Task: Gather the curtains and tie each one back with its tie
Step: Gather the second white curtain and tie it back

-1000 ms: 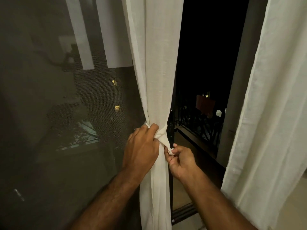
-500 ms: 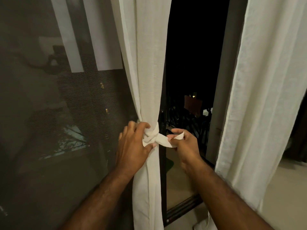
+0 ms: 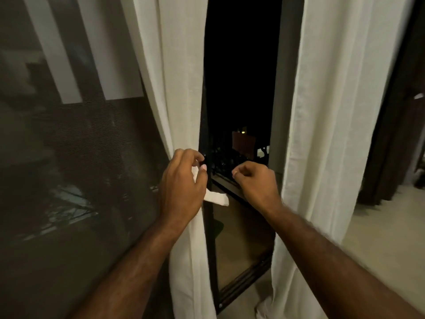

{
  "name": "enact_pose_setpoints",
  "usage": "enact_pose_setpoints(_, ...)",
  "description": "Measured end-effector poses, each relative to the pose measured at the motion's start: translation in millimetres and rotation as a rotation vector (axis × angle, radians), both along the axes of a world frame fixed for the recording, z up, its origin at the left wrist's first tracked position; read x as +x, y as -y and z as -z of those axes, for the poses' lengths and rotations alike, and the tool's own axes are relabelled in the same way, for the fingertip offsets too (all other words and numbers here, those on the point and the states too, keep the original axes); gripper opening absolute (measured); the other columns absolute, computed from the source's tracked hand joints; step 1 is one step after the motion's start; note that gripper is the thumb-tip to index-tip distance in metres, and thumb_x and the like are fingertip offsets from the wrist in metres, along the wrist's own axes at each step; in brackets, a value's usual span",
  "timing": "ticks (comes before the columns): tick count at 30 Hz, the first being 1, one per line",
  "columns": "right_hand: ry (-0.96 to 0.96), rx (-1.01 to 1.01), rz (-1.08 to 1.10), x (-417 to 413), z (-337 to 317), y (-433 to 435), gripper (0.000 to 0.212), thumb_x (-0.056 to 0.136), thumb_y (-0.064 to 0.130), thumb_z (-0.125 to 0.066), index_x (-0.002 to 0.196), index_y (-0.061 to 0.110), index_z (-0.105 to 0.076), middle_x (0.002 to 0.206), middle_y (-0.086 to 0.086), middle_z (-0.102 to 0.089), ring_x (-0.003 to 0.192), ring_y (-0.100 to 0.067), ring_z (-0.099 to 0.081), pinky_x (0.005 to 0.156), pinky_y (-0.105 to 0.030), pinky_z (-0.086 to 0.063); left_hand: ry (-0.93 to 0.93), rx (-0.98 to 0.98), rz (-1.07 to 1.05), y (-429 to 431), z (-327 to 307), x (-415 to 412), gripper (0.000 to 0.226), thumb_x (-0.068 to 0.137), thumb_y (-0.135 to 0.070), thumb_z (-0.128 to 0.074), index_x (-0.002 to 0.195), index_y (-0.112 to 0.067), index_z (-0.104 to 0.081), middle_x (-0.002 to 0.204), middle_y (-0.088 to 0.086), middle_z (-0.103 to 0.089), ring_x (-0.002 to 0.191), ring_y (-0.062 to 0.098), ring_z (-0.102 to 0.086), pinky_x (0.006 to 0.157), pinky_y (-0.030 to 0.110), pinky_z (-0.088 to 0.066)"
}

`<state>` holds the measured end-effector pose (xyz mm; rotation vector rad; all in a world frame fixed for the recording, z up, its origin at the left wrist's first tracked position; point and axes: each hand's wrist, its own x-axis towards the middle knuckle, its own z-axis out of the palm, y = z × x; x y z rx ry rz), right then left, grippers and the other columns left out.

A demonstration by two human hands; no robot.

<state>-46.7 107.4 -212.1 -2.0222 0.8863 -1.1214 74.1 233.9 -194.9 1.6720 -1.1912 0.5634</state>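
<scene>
The left white curtain (image 3: pixel 177 88) hangs gathered into a narrow bundle, cinched at waist height by a white fabric tie (image 3: pixel 217 199). One free end of the tie sticks out to the right below my left hand (image 3: pixel 182 185), whose fingers pinch the tie at the cinch. My right hand (image 3: pixel 255 180) hovers to the right of the bundle, fingers curled shut with nothing in them, apart from the tie. The right white curtain (image 3: pixel 340 134) hangs loose and untied, its hem bunched on the floor.
A dark mesh screen (image 3: pixel 76 169) fills the left. Between the curtains a black door frame (image 3: pixel 208 238) and an open gap show a dark balcony with a railing (image 3: pixel 230 157). Pale floor (image 3: pixel 379 238) lies at the right, with dark furniture beyond.
My right hand has let go of the tie's end and drawn back to the right; the end now hangs free. My left hand stays at the cinch. The view shifted right.
</scene>
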Motion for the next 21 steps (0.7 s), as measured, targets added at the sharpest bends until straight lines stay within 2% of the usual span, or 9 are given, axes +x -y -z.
enact_pose_setpoints(4, -0.127, -0.134, 0.014, -31.1, -27.6, 22.7, 0.012, 0.098, 0.027, -0.061, 0.095, 0.024, -0.072, 0.084, 0.007, -0.071, 0.077, -0.009, -0.069, 0.076, -0.036, -0.062, 0.021, 0.026, 0.077, 34.6, -19.4, -27.6, 0.007, 0.091, -0.026, -0.060, 0.097, -0.026, -0.055, 0.090, -0.011, -0.056, 0.075, 0.006, -0.055, 0.060, 0.021, -0.044)
enact_pose_setpoints(8, -0.199, -0.218, 0.128, -69.5, -53.3, 55.8, 0.017, 0.095, 0.030, -0.060, 0.078, 0.029, -0.066, 0.074, 0.006, -0.070, 0.069, -0.013, -0.069, 0.070, -0.038, -0.062, 0.016, 0.044, 0.143, 75.9, -37.5, -59.9, 0.004, 0.092, -0.031, -0.058, 0.094, -0.033, -0.055, 0.081, -0.013, -0.058, 0.070, 0.003, -0.056, 0.058, 0.028, -0.048)
enact_pose_setpoints(12, -0.230, -0.208, 0.241, -116.7, -79.3, 100.7, 0.022, 0.090, 0.031, -0.060, 0.068, 0.027, -0.064, 0.069, 0.004, -0.071, 0.067, -0.015, -0.070, 0.069, -0.037, -0.062, 0.029, 0.004, 0.218, 133.9, -55.7, -99.8, 0.003, 0.092, -0.033, -0.058, 0.091, -0.033, -0.055, 0.078, -0.015, -0.058, 0.069, 0.001, -0.056, 0.057, 0.025, -0.047)
enact_pose_setpoints(15, -0.210, -0.167, 0.302, -153.5, -95.6, 138.3, 0.022, 0.087, 0.030, -0.058, 0.072, 0.020, -0.068, 0.072, 0.001, -0.073, 0.069, -0.019, -0.073, 0.069, -0.041, -0.063, 0.039, -0.023, 0.218, 183.3, -65.1, -129.1, 0.004, 0.092, -0.034, -0.057, 0.089, -0.033, -0.054, 0.076, -0.015, -0.056, 0.066, 0.001, -0.055, 0.054, 0.025, -0.047)
enact_pose_setpoints(18, -0.189, -0.142, 0.356, -188.4, -107.3, 179.2, 0.019, 0.088, 0.030, -0.056, 0.080, 0.021, -0.071, 0.075, 0.000, -0.074, 0.072, -0.022, -0.073, 0.073, -0.043, -0.063, 0.030, -0.048, 0.207, 234.0, -70.9, -154.9, 0.006, 0.091, -0.037, -0.056, 0.087, -0.037, -0.051, 0.072, -0.019, -0.055, 0.061, -0.002, -0.053, 0.048, 0.018, -0.037)
enact_pose_setpoints(21, -0.151, -0.153, 0.427, -216.8, -114.6, 223.7, 0.022, 0.089, 0.030, -0.055, 0.087, 0.019, -0.074, 0.075, -0.002, -0.074, 0.071, -0.023, -0.073, 0.074, -0.043, -0.063, 0.013, -0.069, 0.223, 286.8, -76.2, -177.0, 0.007, 0.090, -0.039, -0.054, 0.088, -0.040, -0.048, 0.074, -0.021, -0.055, 0.062, -0.002, -0.054, 0.047, 0.018, -0.037)
